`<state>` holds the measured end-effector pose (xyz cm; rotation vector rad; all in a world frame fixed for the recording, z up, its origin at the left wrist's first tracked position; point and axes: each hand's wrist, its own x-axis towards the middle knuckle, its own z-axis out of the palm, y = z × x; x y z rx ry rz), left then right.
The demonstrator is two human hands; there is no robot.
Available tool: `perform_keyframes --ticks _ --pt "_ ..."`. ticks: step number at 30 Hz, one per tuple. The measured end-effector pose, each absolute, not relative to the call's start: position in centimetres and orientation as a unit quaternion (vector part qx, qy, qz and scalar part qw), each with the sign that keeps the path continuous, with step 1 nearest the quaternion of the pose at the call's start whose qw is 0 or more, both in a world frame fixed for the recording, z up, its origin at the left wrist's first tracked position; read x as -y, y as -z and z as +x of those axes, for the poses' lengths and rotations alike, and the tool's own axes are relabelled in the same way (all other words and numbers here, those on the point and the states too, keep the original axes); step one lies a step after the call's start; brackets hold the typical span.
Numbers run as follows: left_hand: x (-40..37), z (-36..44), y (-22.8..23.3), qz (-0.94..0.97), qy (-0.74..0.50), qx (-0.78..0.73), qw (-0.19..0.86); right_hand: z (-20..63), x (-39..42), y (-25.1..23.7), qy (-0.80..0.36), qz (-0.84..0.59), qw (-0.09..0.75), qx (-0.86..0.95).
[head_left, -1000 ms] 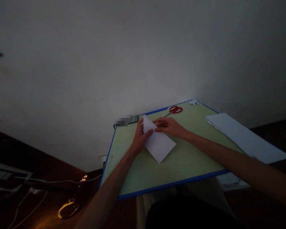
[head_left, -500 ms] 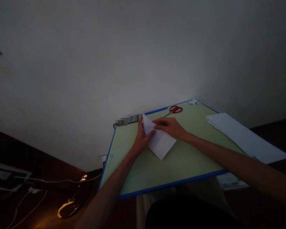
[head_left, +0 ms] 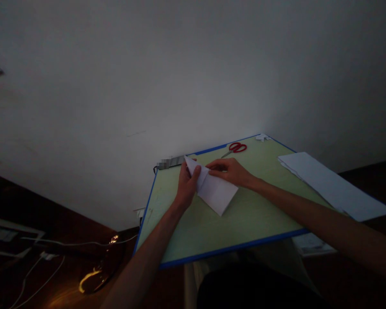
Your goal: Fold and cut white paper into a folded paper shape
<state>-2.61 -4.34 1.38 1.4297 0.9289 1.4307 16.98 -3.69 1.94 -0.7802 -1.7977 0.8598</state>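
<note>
While flat on board (head_left: pixel 193 231), folded paper (head_left: pixel 216 193) between left hand (head_left: pixel 186 184), right hand (head_left: pixel 230 171)

Dim, murky corners, perhaps slightly soft

The left hand (head_left: pixel 187 185) has slid its thumb up the folded paper (head_left: pixel 215 192), flattening its tip.

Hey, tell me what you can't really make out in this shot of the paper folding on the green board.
Head view only:
- Folded paper: its top corner lies under the left hand and right hand, so the creases are hidden.
- Dark strip behind the green board: blurred out.
- White scrap beyond the red scissors: too small.
- Cables at lower left: too dark.
</note>
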Motion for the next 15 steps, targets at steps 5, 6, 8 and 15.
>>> perform_keyframes --ticks 5,6,8,15 --pt "4.29 -2.72 -1.39 0.589 -0.576 -0.376 0.425 17.01 3.71 -1.91 -0.358 -0.318 0.479 0.735" --pt "4.31 -2.73 -1.42 0.592 -0.573 -0.377 0.423 16.98 3.69 -1.86 -0.365 -0.320 0.482 0.730" --pt "4.39 -2.71 -1.52 0.597 -0.569 -0.380 0.418 16.91 3.64 -1.73 -0.381 -0.321 0.483 0.720" --pt "4.69 -2.49 -1.79 0.602 -0.575 -0.397 0.387 16.77 3.59 -1.65 -0.362 -0.351 0.493 0.710"
